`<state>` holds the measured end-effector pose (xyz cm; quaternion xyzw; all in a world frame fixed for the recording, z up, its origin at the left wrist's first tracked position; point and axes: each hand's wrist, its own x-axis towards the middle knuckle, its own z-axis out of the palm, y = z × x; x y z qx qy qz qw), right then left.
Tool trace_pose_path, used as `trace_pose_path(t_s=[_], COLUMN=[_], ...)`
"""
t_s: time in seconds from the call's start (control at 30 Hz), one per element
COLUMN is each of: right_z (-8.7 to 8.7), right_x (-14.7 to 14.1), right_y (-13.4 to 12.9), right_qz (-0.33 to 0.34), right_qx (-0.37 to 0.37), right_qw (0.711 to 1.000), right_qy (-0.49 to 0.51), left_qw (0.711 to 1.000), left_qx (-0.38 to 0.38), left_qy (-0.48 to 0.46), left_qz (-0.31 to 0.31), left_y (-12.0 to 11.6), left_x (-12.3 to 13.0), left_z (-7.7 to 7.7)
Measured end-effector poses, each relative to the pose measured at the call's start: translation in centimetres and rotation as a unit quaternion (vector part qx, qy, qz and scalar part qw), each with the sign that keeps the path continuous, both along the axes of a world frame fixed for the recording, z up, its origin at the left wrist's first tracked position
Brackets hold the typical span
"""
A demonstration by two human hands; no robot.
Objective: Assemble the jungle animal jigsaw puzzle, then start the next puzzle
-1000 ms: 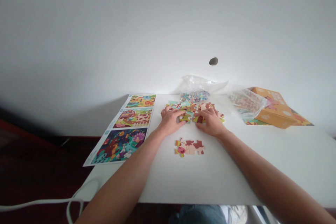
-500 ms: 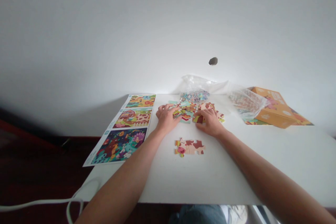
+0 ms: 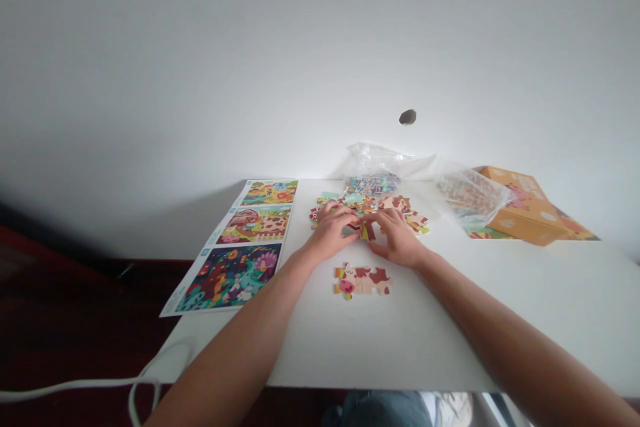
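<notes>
Two hands reach into a loose pile of jigsaw puzzle pieces at the middle of the white table. My left hand rests over the pile's left front with curved, parted fingers. My right hand touches its front right, thumb and fingers apart. Between the fingertips lies a piece with brown and green areas; neither hand clearly grips it. Nearer me, a few joined puzzle pieces show a cow's head and patched body. Fingers hide part of the pile.
On the left lies a picture sheet with three printed scenes. Clear plastic bags of pieces lie behind and right of the pile. An orange box stands on a colourful sheet at right. A white cable hangs at lower left.
My left hand has moved right and slightly nearer, uncovering pieces at the pile's left edge. My right hand has shifted slightly nearer me. The two hands' fingertips are now close together.
</notes>
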<state>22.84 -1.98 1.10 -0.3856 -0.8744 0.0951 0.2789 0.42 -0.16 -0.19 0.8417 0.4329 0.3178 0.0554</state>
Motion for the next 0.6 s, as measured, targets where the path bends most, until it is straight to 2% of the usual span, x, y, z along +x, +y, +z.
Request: trace_pose_path(t_s=[0.2, 0.33, 0.4, 0.5, 0.57, 0.6], right_z=[-0.6, -0.7, -0.6, -0.5, -0.4, -0.3], right_x=[0.2, 0.6, 1.0, 1.7, 2.3, 2.5], right_y=[0.4, 0.8, 1.0, 1.4, 1.6, 1.6], right_qz=[-0.028, -0.078, -0.127, -0.195, -0.209, -0.211], right_qx=[0.004, 0.008, 0.016, 0.018, 0.01, 0.005], right_qw=[1.0, 0.997, 0.992, 0.98, 0.978, 0.978], right_qy=[-0.005, 0.001, 0.015, 0.023, 0.01, 0.0], left_qw=[0.999, 0.995, 0.991, 0.979, 0.972, 0.972], left_qx=[0.04, 0.073, 0.085, 0.077, 0.058, 0.049], left_qy=[-0.027, -0.066, -0.085, -0.09, -0.08, -0.072], left_qz=[-0.002, 0.014, 0.059, 0.163, 0.214, 0.22], left_y=[-0.1, 0.2, 0.5, 0.8, 0.7, 0.5], left_x=[0.3, 0.1, -0.2, -0.7, -0.8, -0.8], left_z=[0.5, 0.6, 0.5, 0.2, 0.1, 0.1])
